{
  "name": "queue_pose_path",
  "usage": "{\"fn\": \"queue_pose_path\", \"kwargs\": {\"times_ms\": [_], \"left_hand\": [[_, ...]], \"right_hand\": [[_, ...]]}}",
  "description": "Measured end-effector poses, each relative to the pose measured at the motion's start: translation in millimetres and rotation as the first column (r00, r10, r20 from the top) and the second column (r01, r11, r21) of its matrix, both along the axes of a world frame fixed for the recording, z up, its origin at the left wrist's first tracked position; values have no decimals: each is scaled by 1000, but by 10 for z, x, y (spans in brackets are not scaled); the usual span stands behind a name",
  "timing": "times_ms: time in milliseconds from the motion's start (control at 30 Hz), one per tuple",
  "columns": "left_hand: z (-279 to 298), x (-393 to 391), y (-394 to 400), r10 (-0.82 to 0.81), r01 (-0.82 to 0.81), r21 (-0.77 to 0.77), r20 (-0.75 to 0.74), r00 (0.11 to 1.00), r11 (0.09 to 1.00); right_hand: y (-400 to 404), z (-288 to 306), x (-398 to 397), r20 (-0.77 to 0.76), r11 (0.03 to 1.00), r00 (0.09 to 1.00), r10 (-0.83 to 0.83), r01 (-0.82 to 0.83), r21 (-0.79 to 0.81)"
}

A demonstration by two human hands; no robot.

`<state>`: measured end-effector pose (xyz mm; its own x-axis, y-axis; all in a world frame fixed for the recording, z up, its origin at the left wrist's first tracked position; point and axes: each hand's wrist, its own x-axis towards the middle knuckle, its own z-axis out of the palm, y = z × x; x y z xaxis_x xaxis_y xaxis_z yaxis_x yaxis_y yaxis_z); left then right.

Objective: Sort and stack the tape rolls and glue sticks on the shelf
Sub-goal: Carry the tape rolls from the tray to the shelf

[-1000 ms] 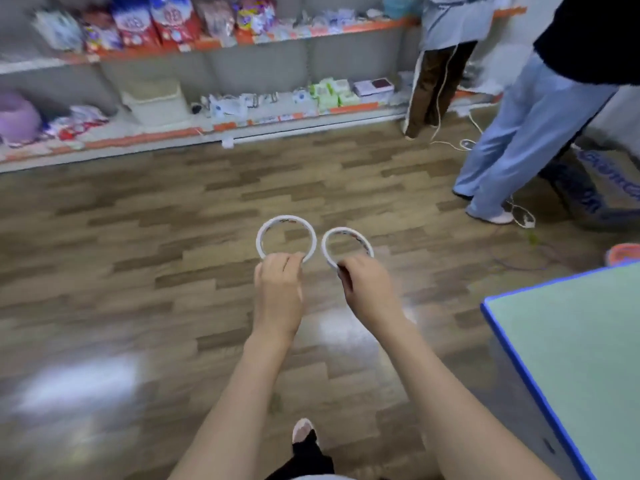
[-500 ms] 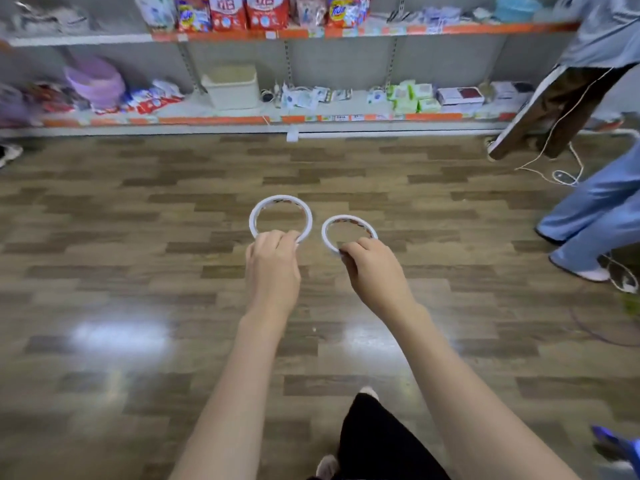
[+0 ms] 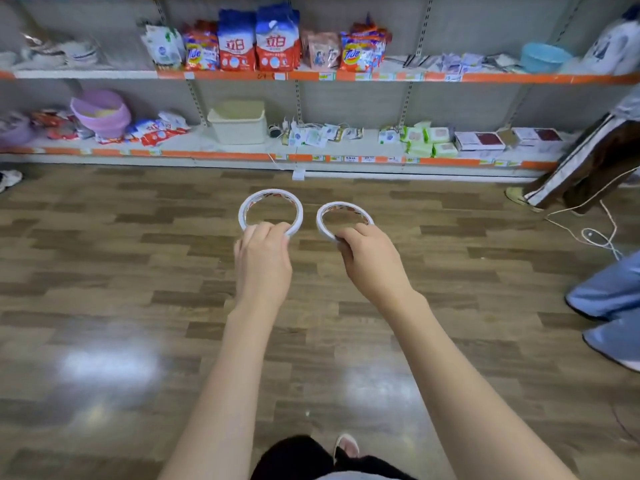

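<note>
Nearest, at 6 o'clock: dark trouser leg (image 3: pixel 298 455), shoe toe (image 3: pixel 346 445), over wooden floor (image 3: pixel 104 271).

Mid-frame: left hand (image 3: pixel 263 261), fingers curled over near edge of left tape roll (image 3: pixel 270 195); right hand (image 3: pixel 372 261), pinching near edge of right tape roll (image 3: pixel 344 206). Rolls side by side, apart, held in the air above the floor, well short of the shelving.

Appearance: thin white rings, wide open centres, red print inside the core; light, narrow, prone to flex or swing from an edge pinch.

Handling advice: keep level and parted during carry; set flat, one atop the other, edges aligned.

Far, at 12 o'clock: lower shelf (image 3: pixel 242 155) with cream bin (image 3: pixel 239 128) and small packets; upper shelf (image 3: pixel 242 76) with detergent bags (image 3: pixel 258 43). Glue sticks not identifiable. At 3 o'clock: legs of other persons (image 3: pixel 606 296).
</note>
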<state>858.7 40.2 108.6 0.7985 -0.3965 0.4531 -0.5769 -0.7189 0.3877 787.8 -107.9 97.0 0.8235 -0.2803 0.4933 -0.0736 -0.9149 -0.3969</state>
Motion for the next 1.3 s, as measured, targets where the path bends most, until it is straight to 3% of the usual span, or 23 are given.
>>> {"fn": "queue_pose_path", "kwargs": {"times_ms": [267,467,667,967,1300], "left_hand": [[-15,1100,-368,65,-64,15,-46,997,998],[149,2257,-642,13,-11,47,-42,999,999],[658,3421,-1259,-87,86,34,26,996,996],[1153,4460,-2263,-153,152,21,81,985,988],[1666,5457,-3475,-111,122,-55,175,978,991]], "right_hand": [[-381,-37,1227,-38,998,997,66,-65,14],[-669,102,2328,-35,1000,999,14,-14,14],[-1120,497,3344,91,998,994,-57,58,-11],[-2058,958,4358,232,982,961,-153,175,-77],[-3323,1558,5530,344,970,936,-75,149,-193]]}}
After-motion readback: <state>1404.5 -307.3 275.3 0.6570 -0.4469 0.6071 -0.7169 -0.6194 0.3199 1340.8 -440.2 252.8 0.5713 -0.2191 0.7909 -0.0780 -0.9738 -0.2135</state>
